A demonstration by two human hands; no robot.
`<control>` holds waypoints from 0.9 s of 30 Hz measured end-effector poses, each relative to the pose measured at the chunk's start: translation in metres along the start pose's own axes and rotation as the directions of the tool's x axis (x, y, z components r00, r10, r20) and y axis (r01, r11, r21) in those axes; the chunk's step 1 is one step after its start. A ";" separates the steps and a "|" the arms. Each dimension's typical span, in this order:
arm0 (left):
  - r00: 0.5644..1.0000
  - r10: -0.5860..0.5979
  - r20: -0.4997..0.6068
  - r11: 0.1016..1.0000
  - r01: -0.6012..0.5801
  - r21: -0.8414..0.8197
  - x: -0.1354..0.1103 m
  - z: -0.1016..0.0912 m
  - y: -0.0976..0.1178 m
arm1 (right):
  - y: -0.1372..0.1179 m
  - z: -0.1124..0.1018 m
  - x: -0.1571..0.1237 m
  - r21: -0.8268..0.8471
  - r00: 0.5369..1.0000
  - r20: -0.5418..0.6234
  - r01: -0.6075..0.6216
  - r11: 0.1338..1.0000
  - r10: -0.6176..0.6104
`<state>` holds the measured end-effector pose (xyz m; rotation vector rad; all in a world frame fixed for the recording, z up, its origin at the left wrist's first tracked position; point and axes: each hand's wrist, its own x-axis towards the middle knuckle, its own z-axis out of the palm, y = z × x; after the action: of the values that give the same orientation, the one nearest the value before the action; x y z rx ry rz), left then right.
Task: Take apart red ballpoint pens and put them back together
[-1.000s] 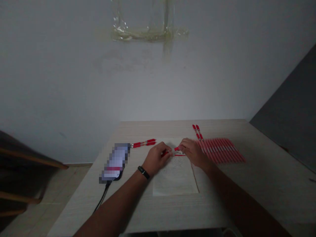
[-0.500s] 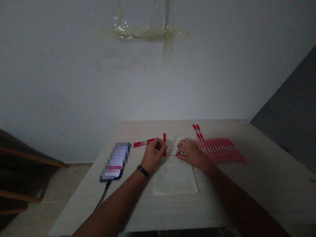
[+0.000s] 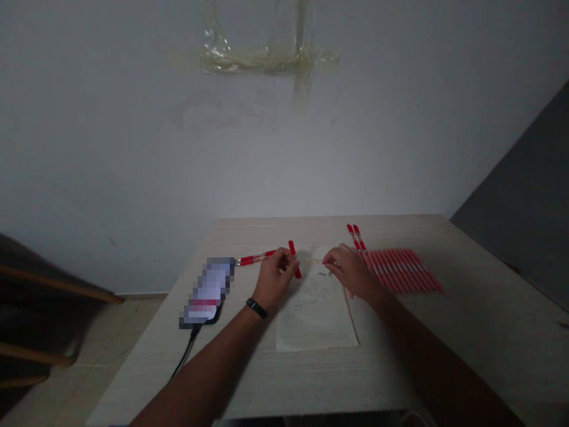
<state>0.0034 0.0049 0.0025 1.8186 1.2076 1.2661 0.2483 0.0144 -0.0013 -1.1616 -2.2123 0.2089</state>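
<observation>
My left hand (image 3: 279, 271) is closed, thumb and fingers pinching a red pen barrel (image 3: 292, 248) that stands nearly upright with a slight tilt. To its right, my right hand (image 3: 347, 267) is closed in a pinch at one end of a thin yellowish pen refill (image 3: 315, 261), which points left toward the barrel without touching it. Below the right fingertips, small metallic parts (image 3: 322, 274) lie on a pale sheet (image 3: 315, 326); their exact kind is too small to tell. Two red pens (image 3: 253, 259) lie just left of my left hand, partly hidden by it.
Many red pens (image 3: 406, 270) lie side by side in a slanted row on the right. Two more red pens (image 3: 356, 237) lie behind my right hand. At the left, a phone (image 3: 207, 292) with a cable (image 3: 183, 353) rests on the wooden table (image 3: 249, 379), which meets the wall.
My right hand has risen slightly and moved right, with the thin refill following. The barrel in my left hand has gone from upright to tilted, its top leaning left.
</observation>
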 end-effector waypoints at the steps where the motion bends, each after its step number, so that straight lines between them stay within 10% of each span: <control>1: 1.000 0.003 0.007 1.000 -0.003 0.009 0.000 0.000 0.000 | 0.002 0.001 0.000 0.019 1.000 -0.017 0.001 1.000 -0.001; 13: 0.995 0.078 0.060 0.958 -0.092 0.271 0.003 -0.005 -0.013 | 0.017 -0.007 0.005 0.056 0.968 -0.248 -0.022 0.998 0.036; 27: 0.993 0.075 0.087 0.917 -0.103 0.386 0.002 -0.006 -0.010 | 0.018 -0.011 0.006 -0.020 0.976 -0.216 0.029 0.999 -0.033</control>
<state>-0.0054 0.0108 -0.0028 2.2049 1.4294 1.0498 0.2643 0.0280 0.0025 -1.1031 -2.0425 0.0477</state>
